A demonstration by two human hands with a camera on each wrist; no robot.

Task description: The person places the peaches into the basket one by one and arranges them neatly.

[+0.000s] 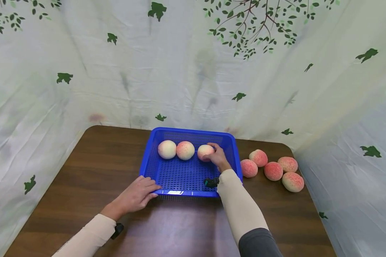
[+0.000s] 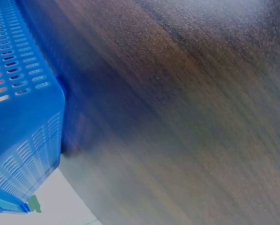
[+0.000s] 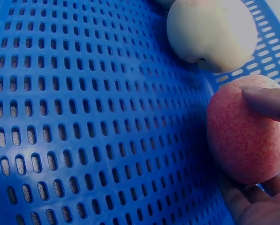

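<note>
A blue plastic basket (image 1: 183, 177) with slotted sides stands on the table. My right hand (image 1: 218, 158) reaches inside and holds a pink-and-cream peach (image 1: 204, 152) near the back right. In the right wrist view the thumb lies on top of this peach (image 3: 247, 133), with curled fingers beneath it. Two paler peaches (image 1: 167, 149) sit side by side at the basket's back left. My left hand (image 1: 139, 194) grips the front left corner of the rim, fingers over it and thumb outside. The left wrist view shows the basket's outer wall (image 2: 25, 126), but not the hand.
Several redder peaches (image 1: 273, 171) lie on the brown wooden table (image 1: 115, 157), just right of the basket. A pale cloth (image 1: 180, 71) printed with leaves hangs behind the table and along its sides.
</note>
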